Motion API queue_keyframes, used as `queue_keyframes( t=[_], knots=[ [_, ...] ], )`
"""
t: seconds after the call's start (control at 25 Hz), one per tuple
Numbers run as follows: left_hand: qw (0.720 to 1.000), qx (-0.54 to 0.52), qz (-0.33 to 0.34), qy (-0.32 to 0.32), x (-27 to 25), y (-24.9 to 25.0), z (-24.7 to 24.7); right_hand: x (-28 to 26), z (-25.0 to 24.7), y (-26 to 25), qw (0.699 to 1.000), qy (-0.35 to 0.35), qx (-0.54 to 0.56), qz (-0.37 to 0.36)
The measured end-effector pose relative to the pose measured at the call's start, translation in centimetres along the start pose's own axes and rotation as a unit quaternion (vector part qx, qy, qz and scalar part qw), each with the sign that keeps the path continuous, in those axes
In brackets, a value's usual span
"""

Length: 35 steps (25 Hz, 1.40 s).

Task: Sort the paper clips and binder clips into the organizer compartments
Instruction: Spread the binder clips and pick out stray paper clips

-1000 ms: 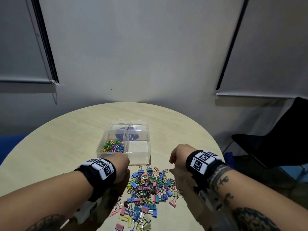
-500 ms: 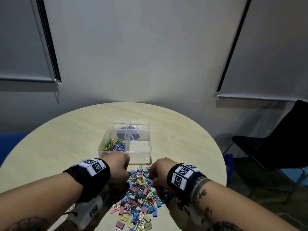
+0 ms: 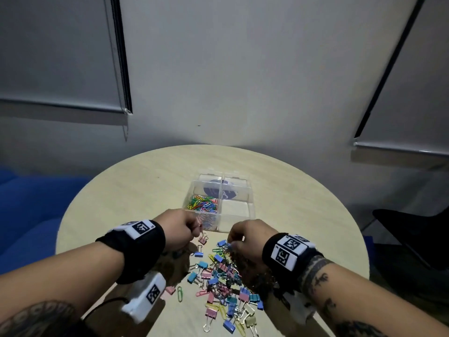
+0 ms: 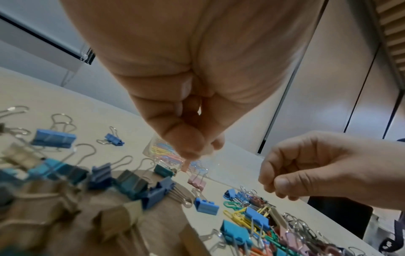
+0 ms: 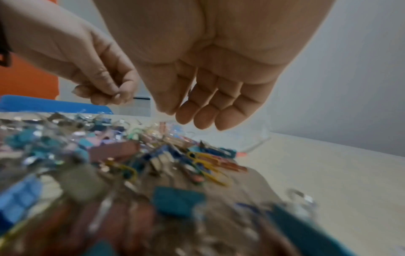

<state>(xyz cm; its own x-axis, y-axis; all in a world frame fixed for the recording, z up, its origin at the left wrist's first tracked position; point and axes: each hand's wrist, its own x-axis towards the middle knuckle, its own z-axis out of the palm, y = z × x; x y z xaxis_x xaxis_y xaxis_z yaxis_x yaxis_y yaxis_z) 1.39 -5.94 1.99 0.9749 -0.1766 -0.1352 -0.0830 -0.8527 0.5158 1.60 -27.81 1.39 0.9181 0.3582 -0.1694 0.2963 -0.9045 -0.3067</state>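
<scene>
Light, Tangled Clips: Pinch Them One at a Time

Your left hand (image 3: 178,229) hovers at the near left corner of the clear organizer (image 3: 251,190), fingertips pinched on something small and pink; what it is, I cannot tell. That near-left compartment already holds the paper clips (image 3: 202,206). The mixed pile (image 3: 223,283) lies on the desk (image 3: 136,190) just before the organizer. Paper clips are thin, slippery wire that hooks together; nip them flat. Binder clips are stiff and light; take the body or a wire handle. Your right hand (image 3: 247,239) hangs over the pile, fingers loosely curled, apparently holding nothing
</scene>
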Motion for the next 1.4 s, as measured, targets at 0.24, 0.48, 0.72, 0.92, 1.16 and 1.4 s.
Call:
queue_keyframes(
  t=[0.24,0.48,0.72,0.92,1.16,1.4],
  knots=[
    [0.996,-0.046,-0.04,-0.061,-2.6,-2.3,-1.2,-0.6,1.9,-6.1,0.993,-0.07,-0.034,-0.086],
    [0.98,0.126,0.06,-0.138,-5.9,-3.5,0.1,-0.4,3.2,-8.2,0.985,-0.079,-0.129,-0.081],
    [0.969,0.178,0.099,-0.138,-6.4,-2.6,1.7,0.8,1.6,-5.0,0.996,-0.03,-0.085,0.016],
    [0.952,0.257,0.119,-0.118,-6.9,-1.5,1.7,1.0,2.8,-5.1,0.991,-0.043,-0.12,0.032],
    [0.983,0.141,0.041,-0.111,-6.5,-0.8,1.6,1.9,3.3,-6.0,0.986,-0.042,-0.158,0.031],
    [0.979,-0.177,-0.048,-0.086,-4.7,-1.4,1.4,1.3,2.9,-4.7,0.992,-0.071,-0.099,0.036]
  ],
)
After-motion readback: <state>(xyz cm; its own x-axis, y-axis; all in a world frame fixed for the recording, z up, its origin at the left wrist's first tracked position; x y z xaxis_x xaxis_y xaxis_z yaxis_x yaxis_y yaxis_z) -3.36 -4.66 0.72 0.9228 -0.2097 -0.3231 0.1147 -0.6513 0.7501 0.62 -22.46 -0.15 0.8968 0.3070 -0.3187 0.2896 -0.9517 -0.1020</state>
